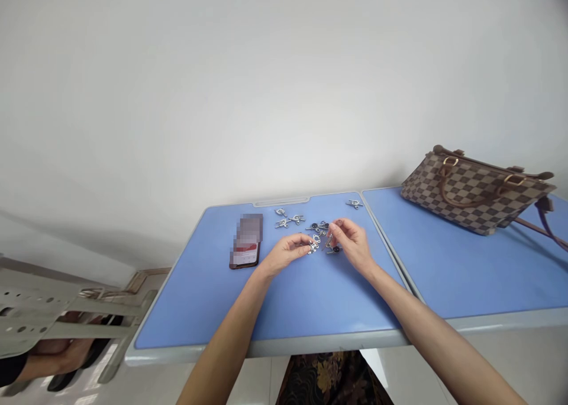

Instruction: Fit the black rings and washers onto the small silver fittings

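From where I stand, both bare hands are at work over the blue table [306, 310], just beside each other. The left hand [283, 256] is nearly closed, thumb and fingers pinching a small silver metal piece [313, 247] above the tabletop. The right hand [354, 244] has its fingers curled and its fingertips drawn together on a small part [329, 239], mostly hidden, so I cannot tell its shape. Around those fingertips lie metal parts with dark round knobs [320, 226]. Three loose silver pieces [296, 219] sit beyond the left hand, and a lone silver piece [354, 204] lies near the table's far edge. A phone [247, 252] rests left of the left hand; a checked handbag [477, 195] stands well to the right.
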`<state>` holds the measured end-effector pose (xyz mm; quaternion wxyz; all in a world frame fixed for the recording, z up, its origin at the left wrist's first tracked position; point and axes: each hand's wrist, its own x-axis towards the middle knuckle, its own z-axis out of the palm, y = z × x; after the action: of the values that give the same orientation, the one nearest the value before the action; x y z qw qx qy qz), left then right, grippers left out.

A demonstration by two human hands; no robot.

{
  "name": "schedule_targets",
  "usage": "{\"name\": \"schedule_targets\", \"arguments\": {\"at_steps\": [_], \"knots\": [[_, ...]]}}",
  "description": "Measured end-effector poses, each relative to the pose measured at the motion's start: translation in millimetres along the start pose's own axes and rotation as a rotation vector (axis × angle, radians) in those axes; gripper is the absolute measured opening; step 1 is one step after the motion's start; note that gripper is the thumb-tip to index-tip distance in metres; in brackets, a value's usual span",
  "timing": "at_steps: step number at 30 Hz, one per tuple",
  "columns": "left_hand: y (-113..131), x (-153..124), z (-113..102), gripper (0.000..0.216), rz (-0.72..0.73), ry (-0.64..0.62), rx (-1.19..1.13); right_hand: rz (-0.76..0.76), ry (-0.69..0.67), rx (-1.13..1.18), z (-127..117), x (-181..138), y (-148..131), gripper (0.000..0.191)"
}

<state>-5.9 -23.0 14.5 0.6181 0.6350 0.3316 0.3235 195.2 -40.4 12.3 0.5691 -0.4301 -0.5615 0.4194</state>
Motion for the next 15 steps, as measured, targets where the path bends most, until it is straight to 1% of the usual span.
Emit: {"name": "schedule_targets", "arguments": {"at_steps": [4,8,12,15], "knots": [[1.0,0.0,0.0,0.028,0.000,0.007,-0.020,0.015,-0.124,-0.023,0.2,-2.3,-3.2,0.026],[3.3,-0.5,-0.7,0.027,0.019,0.021,-0.047,-0.014,-0.262,-0.136,0.5,-6.1,-3.8,0.023],[2.7,-0.7,-0.9,0.026,0.035,0.010,-0.093,-0.098,-0.286,-0.214,1.2,-8.1,-1.0,0.025],[0.5,-0.4,-0.9,0.027,0.049,-0.013,-0.113,-0.113,-0.270,-0.225,2.0,-8.3,-0.5,0.025]]}}
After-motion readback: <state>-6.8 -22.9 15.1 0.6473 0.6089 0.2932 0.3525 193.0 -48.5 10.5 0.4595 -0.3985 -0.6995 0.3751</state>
